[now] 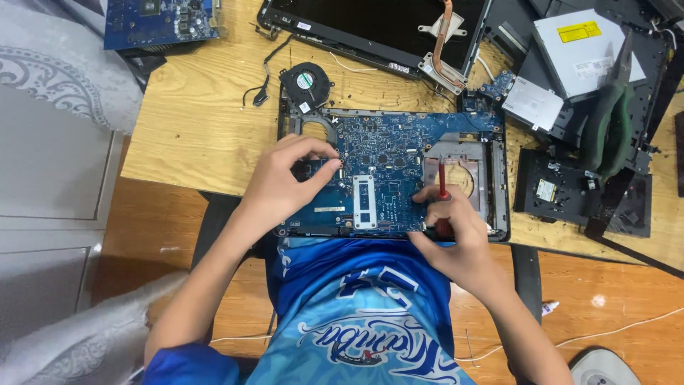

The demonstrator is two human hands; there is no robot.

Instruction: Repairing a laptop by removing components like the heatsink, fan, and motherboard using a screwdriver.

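An opened laptop base with a blue motherboard (pixel 388 153) lies on the wooden table (pixel 192 121) right in front of me. My left hand (pixel 281 182) rests on the board's left part, thumb and fingers pinched close over a small component; whether it grips anything I cannot tell. My right hand (pixel 456 235) holds a red-handled screwdriver (pixel 442 203) upright, its tip set on the grey metal bracket (pixel 463 167) at the board's right side.
A black fan (pixel 306 82) with a loose cable lies just behind the base. A laptop lid with a copper heat pipe (pixel 445 36), an optical drive (pixel 584 50), black case parts (pixel 581 192) and another blue circuit board (pixel 160 21) crowd the back and right.
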